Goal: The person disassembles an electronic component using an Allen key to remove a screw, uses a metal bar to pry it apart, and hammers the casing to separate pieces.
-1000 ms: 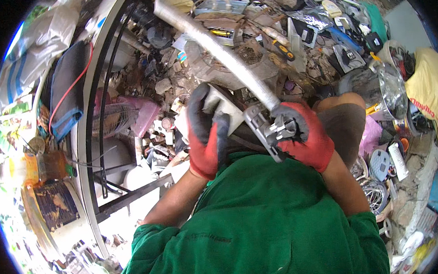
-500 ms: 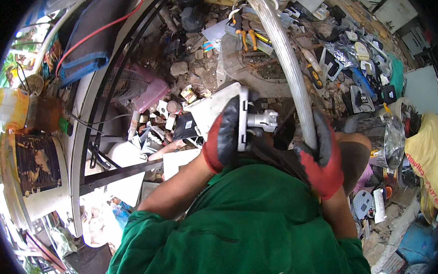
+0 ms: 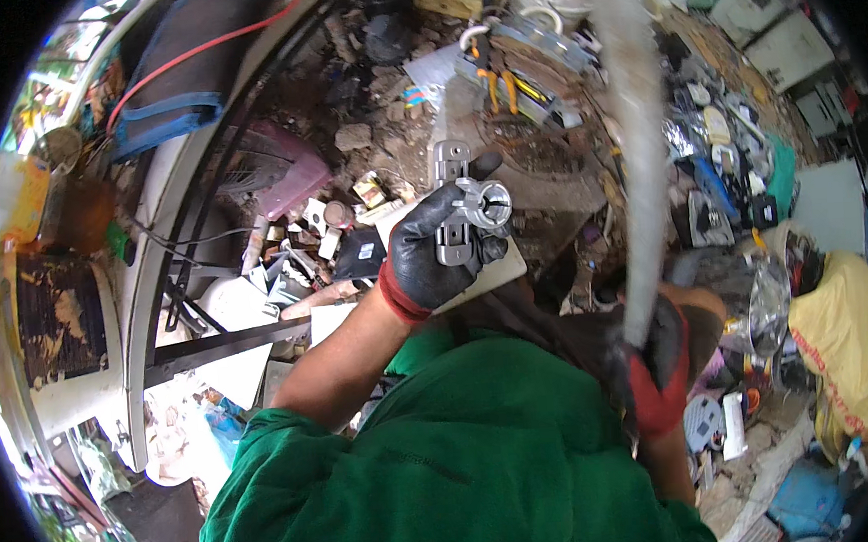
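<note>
My left hand [image 3: 423,257], in a black and red glove, is closed round a grey metal bracket [image 3: 449,151] with a ribbed round collar [image 3: 491,204] facing up. Below the hand shows the edge of a whitish flat plate [image 3: 501,269]; the hand hides how it joins the bracket. In my right hand [image 3: 663,366], gloved alike, is the lower end of a long silver-grey pole [image 3: 640,179]. The pole rises toward the top of the view and is smeared by motion. Collar and pole are apart.
Beyond my hands, orange-handled pliers [image 3: 500,90] lie near a round-edged container. Electronic scraps [image 3: 716,169] cover the ground at right, with a yellow sack [image 3: 846,345] nearer me. A metal frame [image 3: 177,217] stands at left, beside a pink plastic piece [image 3: 294,175].
My left hand has turned the bracket so its collar points up instead of rightward. My right hand has moved slightly right and nearer me, and the pole has swung right.
</note>
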The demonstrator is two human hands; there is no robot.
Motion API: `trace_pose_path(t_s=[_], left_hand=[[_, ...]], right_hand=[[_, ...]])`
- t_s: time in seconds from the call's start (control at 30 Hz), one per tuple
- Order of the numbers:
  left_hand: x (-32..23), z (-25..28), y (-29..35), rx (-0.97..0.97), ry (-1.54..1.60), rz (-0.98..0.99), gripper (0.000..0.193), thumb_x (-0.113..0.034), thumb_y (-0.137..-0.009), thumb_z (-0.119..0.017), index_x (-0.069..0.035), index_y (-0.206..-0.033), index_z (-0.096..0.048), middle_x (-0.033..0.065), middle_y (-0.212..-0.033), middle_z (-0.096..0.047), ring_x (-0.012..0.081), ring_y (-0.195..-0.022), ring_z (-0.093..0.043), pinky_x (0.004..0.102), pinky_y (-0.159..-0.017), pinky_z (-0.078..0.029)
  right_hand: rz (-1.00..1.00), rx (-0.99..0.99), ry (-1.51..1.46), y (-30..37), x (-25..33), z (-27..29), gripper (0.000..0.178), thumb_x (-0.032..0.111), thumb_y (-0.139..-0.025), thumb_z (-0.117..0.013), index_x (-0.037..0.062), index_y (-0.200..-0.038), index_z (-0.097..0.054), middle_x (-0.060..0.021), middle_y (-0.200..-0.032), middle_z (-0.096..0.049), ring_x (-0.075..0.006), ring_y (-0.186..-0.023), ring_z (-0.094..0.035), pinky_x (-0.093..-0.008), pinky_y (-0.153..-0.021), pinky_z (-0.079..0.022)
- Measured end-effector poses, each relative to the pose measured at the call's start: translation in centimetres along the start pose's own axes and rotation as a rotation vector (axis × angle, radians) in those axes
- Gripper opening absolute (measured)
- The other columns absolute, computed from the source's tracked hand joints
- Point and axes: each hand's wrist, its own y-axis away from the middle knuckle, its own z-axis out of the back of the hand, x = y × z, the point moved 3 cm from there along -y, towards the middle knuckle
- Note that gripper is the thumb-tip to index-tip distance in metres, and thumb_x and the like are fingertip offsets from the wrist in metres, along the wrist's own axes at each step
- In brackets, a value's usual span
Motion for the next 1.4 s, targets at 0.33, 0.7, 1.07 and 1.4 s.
trace_pose_path(t_s=[0.33,0.7,1.07,1.4], left_hand=[[-4.6,0.1,-2.0,0.157,0.118,-0.235,0.043,-0.033,-0.097,-0.058,-0.014,-0.135,-0.051,0.0048,-0.113,-0.063,0.0203,-0.09,-0.062,0.0357,-0.08,-0.053],[-4.4,0.8,-2.3,0.17,0.12,-0.206,0.05,-0.034,-0.092,-0.063,-0.011,-0.135,-0.051,0.0073,-0.112,-0.063,0.0224,-0.094,-0.062,0.0392,-0.084,-0.053],[-2.3,0.2,-1.8,0.052,0.129,-0.151,0.031,-0.029,-0.097,-0.057,-0.015,-0.124,-0.058,0.0032,-0.108,-0.066,0.0206,-0.093,-0.065,0.0395,-0.084,-0.053],[-2.3,2.3,-1.8,0.132,0.115,-0.153,0.041,-0.033,-0.097,-0.052,-0.013,-0.134,-0.055,0.0076,-0.121,-0.065,0.026,-0.108,-0.064,0.0461,-0.097,-0.049]], right_hand=[[-0.069,-0.035,0.511,4.8,0.9,6.5,0.067,0.018,-0.08,-0.068,-0.0026,-0.139,-0.045,-0.0196,-0.115,-0.062,-0.0274,-0.093,-0.064,-0.0367,-0.083,-0.052],[0.166,-0.047,0.83,5.9,-1.1,2.7,0.064,0.02,-0.076,-0.074,-0.0063,-0.129,-0.052,-0.0289,-0.125,-0.055,-0.0433,-0.114,-0.056,-0.0476,-0.096,-0.046],[0.157,0.012,0.724,3.3,0.0,0.8,0.058,0.02,-0.075,-0.076,-0.0073,-0.122,-0.054,-0.0316,-0.123,-0.052,-0.0473,-0.108,-0.057,-0.0503,-0.09,-0.048],[0.17,-0.011,0.746,3.7,-0.8,0.8,0.056,0.018,-0.075,-0.075,-0.0075,-0.121,-0.055,-0.0323,-0.123,-0.054,-0.048,-0.108,-0.058,-0.0488,-0.091,-0.049]])
